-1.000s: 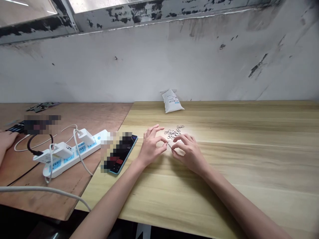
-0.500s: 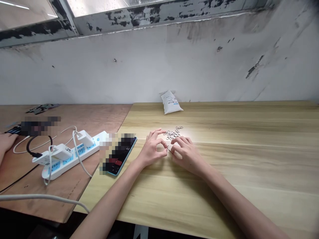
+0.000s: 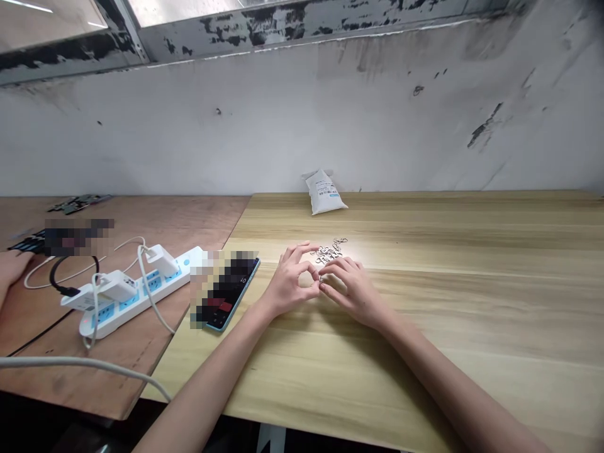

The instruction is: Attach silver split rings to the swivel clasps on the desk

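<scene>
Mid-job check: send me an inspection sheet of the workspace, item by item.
surface: light wooden table beside a plywood board.
job's things: pile of small metal rings on the table; small metal piece at the fingertips.
clutter: white printed bag, phone partly blurred, power strip with two white chargers.
grippers: left hand and right hand meet at the piece; which holds it is unclear.
cables: white cable, black cable.
surroundings: stained white wall, peeling window frame, another person's hand.
</scene>
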`<state>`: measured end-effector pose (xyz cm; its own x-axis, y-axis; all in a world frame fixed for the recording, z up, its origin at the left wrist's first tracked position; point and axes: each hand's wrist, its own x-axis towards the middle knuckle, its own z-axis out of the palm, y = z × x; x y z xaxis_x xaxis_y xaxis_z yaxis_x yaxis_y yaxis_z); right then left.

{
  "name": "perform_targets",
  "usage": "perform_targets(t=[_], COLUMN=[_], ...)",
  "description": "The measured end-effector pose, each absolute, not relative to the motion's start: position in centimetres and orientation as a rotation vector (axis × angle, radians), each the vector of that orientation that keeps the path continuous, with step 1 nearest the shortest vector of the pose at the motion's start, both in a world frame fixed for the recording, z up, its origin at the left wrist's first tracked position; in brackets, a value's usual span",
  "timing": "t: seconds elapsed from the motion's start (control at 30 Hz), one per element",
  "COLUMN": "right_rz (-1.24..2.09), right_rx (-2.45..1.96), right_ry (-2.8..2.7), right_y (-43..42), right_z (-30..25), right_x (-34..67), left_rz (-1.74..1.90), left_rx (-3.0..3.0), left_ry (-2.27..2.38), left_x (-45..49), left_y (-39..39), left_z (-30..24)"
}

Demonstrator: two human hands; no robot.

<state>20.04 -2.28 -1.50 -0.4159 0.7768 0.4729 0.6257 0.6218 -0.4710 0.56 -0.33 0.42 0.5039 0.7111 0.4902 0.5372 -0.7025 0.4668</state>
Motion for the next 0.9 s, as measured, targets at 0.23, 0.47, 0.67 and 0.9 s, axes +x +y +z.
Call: perform_targets(t=[0.23, 0.47, 0.67, 0.9], right_rz=[0.145, -0.193, -0.358, -0.497], right_rx=[-1.061, -1.081, -1.095, -0.943], right_ry=[-2.194, -2.154, -2.093, -2.14], right_y=[-1.3, -1.7, -2.1, -3.1], right_z=[-2.2, -0.9, 0.1, -0.3], right_x=[21.3, 21.3, 21.2, 19.9], left_rz=[0.953, 0.836, 0.836, 0.83], left_rx=[2.546, 2.491, 2.427, 2.433], left_ry=[1.102, 1.166, 1.177, 1.186], left_x=[0.4, 0.4, 0.3, 0.2], left_y=[-0.2, -0.2, -0.2, -0.1], left_z=[0.3, 0.4, 0.4, 0.3])
